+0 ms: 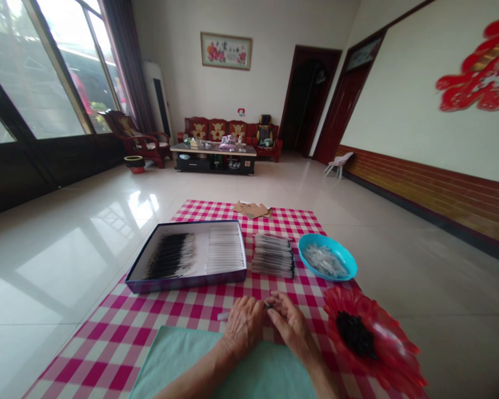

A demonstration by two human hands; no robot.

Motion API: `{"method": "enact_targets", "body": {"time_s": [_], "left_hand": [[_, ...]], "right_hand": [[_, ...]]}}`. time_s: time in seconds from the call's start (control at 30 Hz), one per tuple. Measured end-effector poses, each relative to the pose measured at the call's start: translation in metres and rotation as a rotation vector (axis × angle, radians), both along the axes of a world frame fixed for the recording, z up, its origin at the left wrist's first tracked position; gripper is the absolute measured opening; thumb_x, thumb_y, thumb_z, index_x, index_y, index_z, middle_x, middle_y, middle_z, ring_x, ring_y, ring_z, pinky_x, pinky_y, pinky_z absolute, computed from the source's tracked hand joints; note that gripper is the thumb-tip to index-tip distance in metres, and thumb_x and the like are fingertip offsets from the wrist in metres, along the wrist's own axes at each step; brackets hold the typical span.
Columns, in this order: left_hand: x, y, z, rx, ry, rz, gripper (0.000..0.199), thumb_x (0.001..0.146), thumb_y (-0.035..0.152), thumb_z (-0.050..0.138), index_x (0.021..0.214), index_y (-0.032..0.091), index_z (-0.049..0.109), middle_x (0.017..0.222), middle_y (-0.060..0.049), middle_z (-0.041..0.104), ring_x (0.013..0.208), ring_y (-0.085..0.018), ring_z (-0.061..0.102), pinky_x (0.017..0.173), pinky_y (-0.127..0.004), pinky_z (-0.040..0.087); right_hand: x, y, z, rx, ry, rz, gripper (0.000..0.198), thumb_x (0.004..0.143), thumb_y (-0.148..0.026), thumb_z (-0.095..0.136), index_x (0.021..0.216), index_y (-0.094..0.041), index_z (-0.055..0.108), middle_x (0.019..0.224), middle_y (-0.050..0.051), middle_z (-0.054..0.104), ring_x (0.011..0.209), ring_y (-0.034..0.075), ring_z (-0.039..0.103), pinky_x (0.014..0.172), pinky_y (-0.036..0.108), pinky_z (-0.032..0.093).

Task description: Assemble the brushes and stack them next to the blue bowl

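Observation:
My left hand is closed around a slim translucent tube, whose pale end sticks out on the left. Close against it, my right hand pinches a small black piece at the tube's other end. Whether the piece sits in the tube is hidden by my fingers. Beyond my hands stands a shallow box with thin black-ended sticks on its left and pale tubes on its right. A stack of pen-like sticks with black ends lies right of the box.
A blue bowl holds translucent pieces; a red petal-edged bowl holds small black ones. Under my forearms lies a green cloth on the checked tablecloth. Cardboard scraps lie at the far edge.

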State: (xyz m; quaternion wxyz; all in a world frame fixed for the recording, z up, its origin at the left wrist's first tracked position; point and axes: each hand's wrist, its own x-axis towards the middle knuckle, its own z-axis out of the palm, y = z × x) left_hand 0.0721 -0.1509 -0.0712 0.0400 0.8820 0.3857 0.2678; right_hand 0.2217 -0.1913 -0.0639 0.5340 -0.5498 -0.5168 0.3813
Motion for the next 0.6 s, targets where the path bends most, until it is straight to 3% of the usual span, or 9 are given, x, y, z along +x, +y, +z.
{"method": "enact_targets", "body": {"time_s": [0.1, 0.2, 0.43, 0.6], "left_hand": [[0.001, 0.000, -0.001, 0.013, -0.005, -0.001, 0.012, 0.086, 0.015, 0.043, 0.081, 0.022, 0.051, 0.072, -0.001, 0.053, 0.069, -0.018, 0.046, 0.066, -0.031, 0.032], [0.001, 0.001, -0.003, 0.018, -0.012, -0.006, 0.012, 0.086, 0.015, 0.043, 0.080, 0.022, 0.050, 0.071, 0.000, 0.053, 0.068, -0.018, 0.045, 0.065, -0.031, 0.031], [0.001, -0.001, -0.002, 0.017, -0.016, 0.003, 0.014, 0.087, 0.015, 0.042, 0.080, 0.022, 0.052, 0.072, -0.001, 0.054, 0.068, -0.017, 0.047, 0.066, -0.030, 0.032], [0.000, 0.000, 0.001, 0.015, -0.040, 0.000, 0.016, 0.088, 0.015, 0.040, 0.082, 0.022, 0.053, 0.072, -0.001, 0.054, 0.069, -0.017, 0.048, 0.068, -0.030, 0.034]], "right_hand": [[-0.003, 0.002, 0.001, 0.009, -0.157, -0.119, 0.028, 0.083, -0.041, 0.054, 0.093, -0.018, 0.064, 0.083, 0.007, 0.070, 0.076, 0.021, 0.065, 0.067, 0.028, 0.053], [-0.004, 0.003, 0.001, 0.028, -0.258, -0.138, 0.028, 0.084, -0.042, 0.051, 0.080, -0.019, 0.066, 0.070, 0.005, 0.068, 0.065, 0.019, 0.062, 0.060, 0.026, 0.050], [0.006, 0.001, -0.002, 0.004, -0.092, -0.015, 0.020, 0.082, -0.035, 0.055, 0.091, -0.019, 0.062, 0.086, 0.005, 0.068, 0.080, 0.021, 0.064, 0.072, 0.029, 0.051], [0.003, 0.000, 0.002, 0.023, -0.155, -0.138, 0.022, 0.081, -0.035, 0.054, 0.092, -0.018, 0.062, 0.086, 0.007, 0.070, 0.079, 0.021, 0.065, 0.070, 0.028, 0.052]]}}
